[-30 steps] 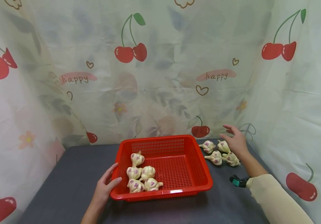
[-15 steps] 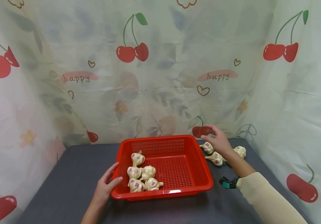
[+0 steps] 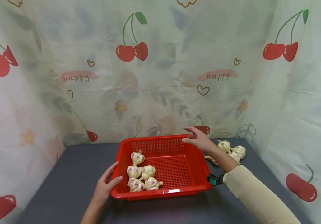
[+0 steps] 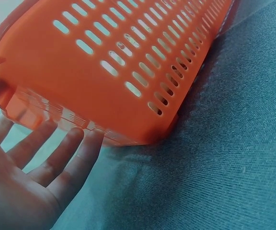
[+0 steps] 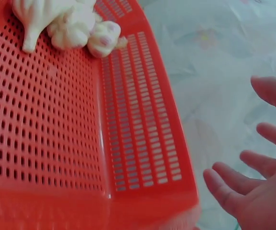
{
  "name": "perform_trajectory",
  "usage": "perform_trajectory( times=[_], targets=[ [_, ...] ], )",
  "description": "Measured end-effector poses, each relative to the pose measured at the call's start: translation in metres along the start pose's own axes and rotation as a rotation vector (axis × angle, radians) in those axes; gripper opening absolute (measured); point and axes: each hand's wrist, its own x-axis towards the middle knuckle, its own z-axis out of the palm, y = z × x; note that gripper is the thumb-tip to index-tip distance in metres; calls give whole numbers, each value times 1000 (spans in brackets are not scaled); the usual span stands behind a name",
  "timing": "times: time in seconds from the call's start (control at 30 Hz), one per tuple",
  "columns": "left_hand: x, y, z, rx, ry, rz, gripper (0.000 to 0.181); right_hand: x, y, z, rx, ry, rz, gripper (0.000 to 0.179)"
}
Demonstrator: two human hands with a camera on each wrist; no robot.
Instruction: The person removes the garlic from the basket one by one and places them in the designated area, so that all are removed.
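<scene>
My left hand (image 3: 103, 186) holds the left rim of a red plastic basket (image 3: 160, 195), thumb over the rim. In the left wrist view its fingers (image 4: 66, 153) are bent against the basket's outer wall. Several garlic bulbs (image 3: 148, 171) with purple patches lie in the basket's left part. Over the back right corner of the basket hovers my right hand (image 3: 201, 141), fingers spread and loosely bent. The right wrist view shows nothing in its fingers (image 5: 234, 179), beside the basket wall. More garlic bulbs (image 3: 224, 145) rest on the table to the right, partly hidden by my right forearm.
A dark grey cloth (image 3: 65, 183) covers the table. A pale curtain (image 3: 163, 102) printed with cherries hangs behind and along both sides. On my right wrist sits a black and teal band (image 3: 216, 179).
My right hand has moved left from above the loose garlic bulbs to the basket's back right corner, still holding nothing. My left hand and the basket have stayed in place.
</scene>
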Motion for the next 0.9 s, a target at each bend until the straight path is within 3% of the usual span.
perform_trajectory(
  times=[0.23,0.53,0.9],
  targets=[
    [0,-1,1,3,0,-6,58,13,-8,23,-79,-169,31,64],
    [-1,0,1,3,6,0,57,24,-13,50,-84,-433,83,64],
    [0,2,0,23,2,-21,59,36,-21,85,-75,-576,151,58]
  ],
)
